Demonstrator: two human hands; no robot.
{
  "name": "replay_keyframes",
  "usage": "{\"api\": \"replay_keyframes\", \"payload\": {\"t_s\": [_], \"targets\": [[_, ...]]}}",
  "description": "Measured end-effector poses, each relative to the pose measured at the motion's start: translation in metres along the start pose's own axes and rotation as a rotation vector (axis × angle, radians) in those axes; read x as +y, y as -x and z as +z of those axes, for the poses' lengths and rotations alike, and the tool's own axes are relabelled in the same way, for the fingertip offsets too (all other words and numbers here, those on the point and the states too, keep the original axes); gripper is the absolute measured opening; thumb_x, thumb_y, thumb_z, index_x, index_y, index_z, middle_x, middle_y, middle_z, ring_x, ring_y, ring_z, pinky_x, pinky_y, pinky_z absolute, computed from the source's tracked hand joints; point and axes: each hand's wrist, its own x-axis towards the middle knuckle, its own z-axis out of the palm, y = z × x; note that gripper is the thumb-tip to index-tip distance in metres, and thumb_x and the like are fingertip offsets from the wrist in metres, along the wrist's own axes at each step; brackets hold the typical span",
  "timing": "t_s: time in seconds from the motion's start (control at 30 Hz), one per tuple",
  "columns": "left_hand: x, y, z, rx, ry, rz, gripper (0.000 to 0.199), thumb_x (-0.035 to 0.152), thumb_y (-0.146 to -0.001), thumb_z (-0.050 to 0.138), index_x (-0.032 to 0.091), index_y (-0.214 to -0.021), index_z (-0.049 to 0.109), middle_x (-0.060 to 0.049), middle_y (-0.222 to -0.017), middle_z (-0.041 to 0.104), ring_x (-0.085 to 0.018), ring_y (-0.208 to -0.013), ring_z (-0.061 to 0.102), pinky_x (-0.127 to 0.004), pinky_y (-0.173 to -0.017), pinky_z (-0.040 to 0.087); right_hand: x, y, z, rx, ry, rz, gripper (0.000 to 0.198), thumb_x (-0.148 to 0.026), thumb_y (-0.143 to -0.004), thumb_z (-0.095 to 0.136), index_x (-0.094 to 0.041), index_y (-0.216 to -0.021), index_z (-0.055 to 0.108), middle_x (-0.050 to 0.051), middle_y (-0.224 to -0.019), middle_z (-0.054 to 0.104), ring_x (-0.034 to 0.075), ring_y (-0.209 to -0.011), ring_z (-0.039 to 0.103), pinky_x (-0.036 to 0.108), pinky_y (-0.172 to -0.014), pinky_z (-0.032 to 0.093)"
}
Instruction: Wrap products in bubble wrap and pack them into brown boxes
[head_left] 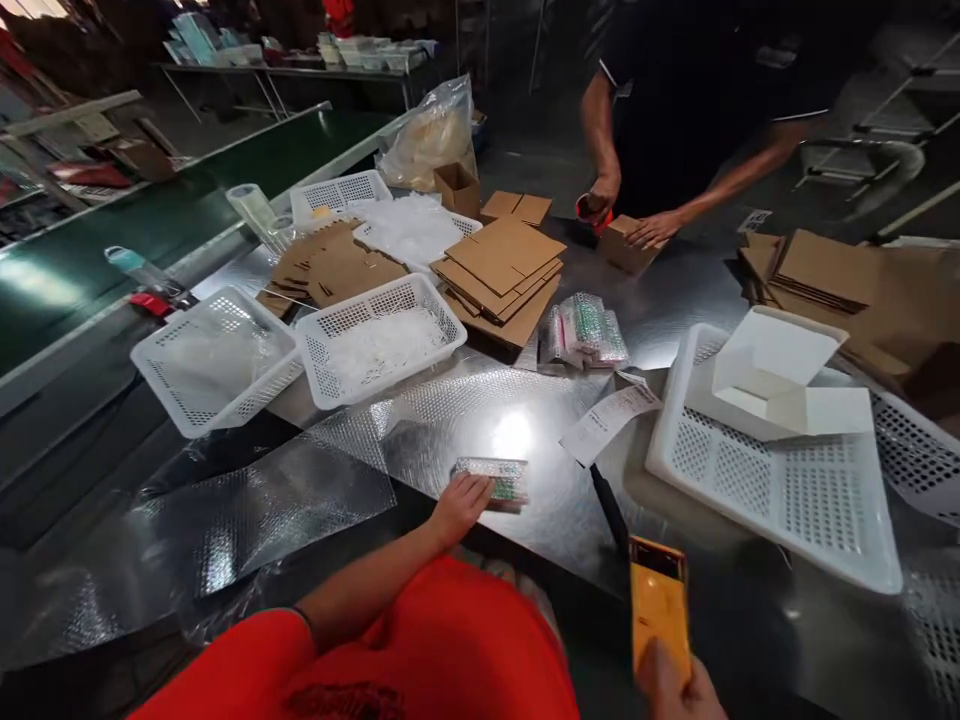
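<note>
My left hand (pixel 461 508) grips the left end of a small bubble-wrapped packet (pixel 511 485) with green print, at the near edge of the metal table. Its fingers lie over the top of the packet. In my right hand (pixel 671 685), at the lower right, is a yellow handheld device (pixel 660 605) with a dark front end. A black strip-like thing (pixel 610 508) lies just beyond the device. Past that is a white printed paper slip (pixel 611 422). More bubble-wrapped packets (pixel 585 332) are piled farther back.
White perforated baskets (pixel 382 385) with clear plastic stand at the left. Flat cardboard boxes (pixel 502 262) are stacked mid-table. An open white box (pixel 772 395) sits in a basket (pixel 772 535) at the right. Opposite, a co-worker's hands (pixel 651 230) hold a small carton (pixel 626 248) and a red tool.
</note>
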Motion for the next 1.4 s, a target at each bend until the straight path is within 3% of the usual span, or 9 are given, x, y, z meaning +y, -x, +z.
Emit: {"api": "replay_keyframes", "payload": {"t_s": [0.2, 0.33, 0.53, 0.63, 0.73, 0.83, 1.07, 1.23, 1.4], "targets": [[-0.009, -0.004, 0.024, 0.25, 0.015, 0.096, 0.025, 0.011, -0.098, 0.043, 0.015, -0.104, 0.067, -0.01, -0.109, 0.073, -0.02, -0.107, 0.065, -0.04, -0.097, 0.052, -0.118, 0.065, 0.098, -0.031, -0.349, -0.292, 0.073, -0.089, -0.065, 0.04, -0.019, -0.067, 0.06, 0.005, -0.058, 0.06, 0.022, -0.058, 0.054, 0.033, -0.054, 0.042], [-0.009, -0.007, 0.033, 0.294, 0.024, 0.075, 0.027, 0.013, -0.098, 0.043, 0.017, -0.082, 0.065, -0.008, -0.093, 0.071, -0.018, -0.092, 0.064, -0.037, -0.091, 0.054, -0.145, 0.063, 0.125, -0.052, -0.281, -0.38, 0.075, -0.092, -0.065, 0.036, -0.02, -0.059, 0.058, 0.007, -0.055, 0.06, 0.02, -0.054, 0.052, 0.033, -0.053, 0.039], [-0.001, -0.005, 0.029, 0.298, 0.034, -0.076, 0.027, 0.008, -0.089, 0.043, 0.017, -0.104, 0.064, -0.013, -0.116, 0.066, -0.024, -0.101, 0.063, -0.043, -0.089, 0.053, -0.133, 0.065, 0.131, -0.026, -0.246, -0.369, 0.07, -0.088, -0.067, 0.037, -0.021, -0.06, 0.057, 0.01, -0.057, 0.061, 0.022, -0.056, 0.054, 0.034, -0.053, 0.039], [0.001, -0.009, 0.011, 0.202, 0.036, -0.182, 0.056, 0.007, -0.078, 0.052, 0.013, -0.134, 0.049, -0.02, -0.143, 0.05, -0.032, -0.131, 0.048, -0.055, -0.108, 0.04, -0.131, 0.069, 0.134, -0.02, -0.269, -0.376, 0.067, -0.084, -0.07, 0.037, -0.021, -0.06, 0.057, 0.01, -0.059, 0.062, 0.022, -0.057, 0.054, 0.034, -0.054, 0.04], [-0.002, -0.02, -0.013, -0.059, 0.062, -0.25, 0.09, 0.01, -0.065, 0.063, 0.008, -0.149, 0.029, -0.022, -0.157, 0.034, -0.036, -0.147, 0.027, -0.059, -0.119, 0.02, -0.129, 0.07, 0.139, -0.007, -0.304, -0.386, 0.062, -0.079, -0.073, 0.038, -0.022, -0.058, 0.057, 0.009, -0.057, 0.062, 0.022, -0.056, 0.054, 0.033, -0.054, 0.04], [-0.008, -0.032, -0.03, -0.225, 0.08, -0.216, 0.089, 0.012, -0.062, 0.067, 0.009, -0.146, 0.035, -0.02, -0.146, 0.049, -0.035, -0.139, 0.04, -0.055, -0.12, 0.02, -0.128, 0.068, 0.145, 0.018, -0.328, -0.384, 0.056, -0.073, -0.076, 0.039, -0.022, -0.058, 0.057, 0.009, -0.057, 0.062, 0.021, -0.055, 0.055, 0.032, -0.053, 0.04], [-0.023, -0.045, -0.036, -0.277, 0.061, -0.15, 0.062, 0.025, -0.069, 0.07, 0.004, -0.126, 0.056, -0.018, -0.112, 0.068, -0.031, -0.107, 0.063, -0.048, -0.119, 0.024, -0.103, 0.075, 0.15, -0.023, -0.363, -0.352, 0.059, -0.074, -0.075, 0.041, -0.02, -0.06, 0.06, 0.006, -0.057, 0.061, 0.018, -0.055, 0.052, 0.03, -0.054, 0.04], [-0.03, -0.049, -0.033, -0.335, 0.033, -0.126, 0.095, 0.045, -0.072, 0.074, 0.007, -0.149, 0.034, -0.018, -0.118, 0.067, -0.031, -0.113, 0.061, -0.047, -0.119, 0.021, -0.052, 0.104, 0.152, -0.131, -0.406, -0.256, 0.062, -0.077, -0.075, 0.041, -0.019, -0.067, 0.063, 0.005, -0.056, 0.059, 0.019, -0.054, 0.053, 0.03, -0.049, 0.042], [-0.029, -0.06, -0.044, -0.466, -0.023, -0.085, 0.103, 0.048, -0.073, 0.077, 0.023, -0.156, 0.021, -0.014, -0.118, 0.068, -0.03, -0.117, 0.06, -0.048, -0.115, 0.025, -0.046, 0.106, 0.167, -0.096, -0.43, -0.251, 0.056, -0.074, -0.074, 0.043, -0.021, -0.066, 0.06, 0.004, -0.056, 0.058, 0.019, -0.054, 0.053, 0.029, -0.049, 0.041]]}}
